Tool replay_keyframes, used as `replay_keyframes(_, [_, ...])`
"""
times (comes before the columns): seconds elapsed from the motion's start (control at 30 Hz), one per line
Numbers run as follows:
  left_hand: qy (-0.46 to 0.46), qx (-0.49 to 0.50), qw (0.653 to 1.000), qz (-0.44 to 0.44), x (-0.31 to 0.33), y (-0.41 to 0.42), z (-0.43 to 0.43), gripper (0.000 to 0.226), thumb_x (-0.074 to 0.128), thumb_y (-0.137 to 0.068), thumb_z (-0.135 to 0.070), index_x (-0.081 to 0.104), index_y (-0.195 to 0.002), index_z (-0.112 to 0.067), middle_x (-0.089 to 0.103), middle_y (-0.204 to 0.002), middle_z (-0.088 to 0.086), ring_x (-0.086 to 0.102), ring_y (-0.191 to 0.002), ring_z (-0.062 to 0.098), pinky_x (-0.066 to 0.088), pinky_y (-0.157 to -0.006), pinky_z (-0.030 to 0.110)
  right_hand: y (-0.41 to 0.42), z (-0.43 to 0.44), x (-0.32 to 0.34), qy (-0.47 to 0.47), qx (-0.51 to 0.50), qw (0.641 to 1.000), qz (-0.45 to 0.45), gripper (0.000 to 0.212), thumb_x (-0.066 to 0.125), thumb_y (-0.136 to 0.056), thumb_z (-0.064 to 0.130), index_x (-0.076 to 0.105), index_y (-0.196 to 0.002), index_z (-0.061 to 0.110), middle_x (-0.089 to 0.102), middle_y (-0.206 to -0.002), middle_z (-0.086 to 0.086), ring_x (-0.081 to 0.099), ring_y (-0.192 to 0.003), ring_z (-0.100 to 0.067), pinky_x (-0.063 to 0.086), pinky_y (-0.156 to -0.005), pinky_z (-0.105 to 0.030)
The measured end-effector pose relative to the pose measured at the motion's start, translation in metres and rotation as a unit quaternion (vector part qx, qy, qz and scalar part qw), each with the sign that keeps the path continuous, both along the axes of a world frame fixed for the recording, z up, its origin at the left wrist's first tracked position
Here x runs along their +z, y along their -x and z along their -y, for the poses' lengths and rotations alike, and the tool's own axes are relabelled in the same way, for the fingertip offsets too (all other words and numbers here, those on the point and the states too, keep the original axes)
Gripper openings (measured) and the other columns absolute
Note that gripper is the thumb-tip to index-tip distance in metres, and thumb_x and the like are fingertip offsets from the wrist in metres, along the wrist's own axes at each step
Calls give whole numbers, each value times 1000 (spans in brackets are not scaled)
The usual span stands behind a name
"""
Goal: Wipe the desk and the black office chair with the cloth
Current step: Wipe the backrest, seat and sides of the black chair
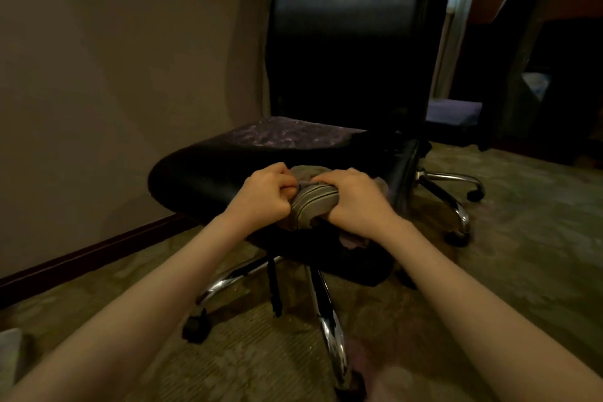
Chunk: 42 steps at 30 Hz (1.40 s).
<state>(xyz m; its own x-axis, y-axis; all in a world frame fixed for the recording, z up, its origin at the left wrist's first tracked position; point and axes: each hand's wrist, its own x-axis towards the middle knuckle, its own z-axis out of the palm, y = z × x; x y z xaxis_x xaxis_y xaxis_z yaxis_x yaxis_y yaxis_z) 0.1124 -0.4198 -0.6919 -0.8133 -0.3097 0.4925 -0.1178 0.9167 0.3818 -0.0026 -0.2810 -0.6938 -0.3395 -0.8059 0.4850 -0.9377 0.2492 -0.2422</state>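
Note:
The black office chair (346,52) stands in front of me with its tall backrest upright and its worn seat (208,170) pointing toward me. A bunched grey cloth (311,199) with darker stripes lies on the front edge of the seat. My left hand (264,194) grips the cloth's left end in a fist. My right hand (352,197) is closed over its right side, pressing it onto the seat. Part of the cloth hangs below my right hand.
Chrome legs (329,316) with black casters spread under the seat on a patterned carpet. A beige wall with a dark baseboard (85,254) runs along the left. A dark desk frame (522,52) and a purple cushion (453,111) stand behind the chair at right.

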Motion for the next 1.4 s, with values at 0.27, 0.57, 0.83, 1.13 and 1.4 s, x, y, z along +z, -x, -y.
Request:
replay_keyframes(0.27, [-22, 136, 990, -5, 7, -29, 94, 19, 52, -89, -10, 69, -79, -8, 54, -98, 1, 54, -85, 19, 44, -72, 30, -21, 121, 16, -36, 39, 998, 20, 45, 67, -74, 17, 62, -118, 24, 65, -111, -4, 60, -102, -25, 50, -85, -35])
replay_keyframes(0.57, [-83, 243, 966, 30, 1, -66, 164, 23, 48, -93, -13, 68, -103, -11, 54, -100, 5, 54, -97, 26, 42, -79, 30, -56, 204, 15, -54, 76, 992, 88, 53, 64, -78, 12, 56, -130, 20, 64, -119, -8, 59, -109, -25, 48, -89, -30])
replay_keyframes(0.83, [-158, 263, 942, 135, -14, -142, 185, 20, 51, -90, -8, 69, -81, -10, 60, -79, 6, 54, -76, 18, 40, -61, 28, -120, 229, 1, -179, 219, 955, 85, 40, 67, -77, 11, 64, -116, 16, 67, -105, -7, 62, -95, -22, 55, -78, -34])
replay_keyframes(1.13, [-59, 261, 963, -39, 52, -77, 196, 17, 50, -88, -7, 59, -74, -10, 53, -84, 12, 52, -84, 25, 34, -67, 28, -70, 229, 53, 28, 103, 994, 29, 46, 62, -76, 11, 61, -119, 26, 65, -116, -1, 59, -106, -23, 49, -86, -32])
replay_keyframes(1.4, [-293, 254, 922, -12, 17, -21, 246, 48, 43, -87, -4, 40, -134, -9, 46, -136, 15, 45, -123, 32, 39, -100, 37, -22, 230, 29, -200, 85, 967, 132, 72, 65, -74, 57, 41, -139, 37, 39, -144, 10, 35, -130, -17, 26, -109, -48])
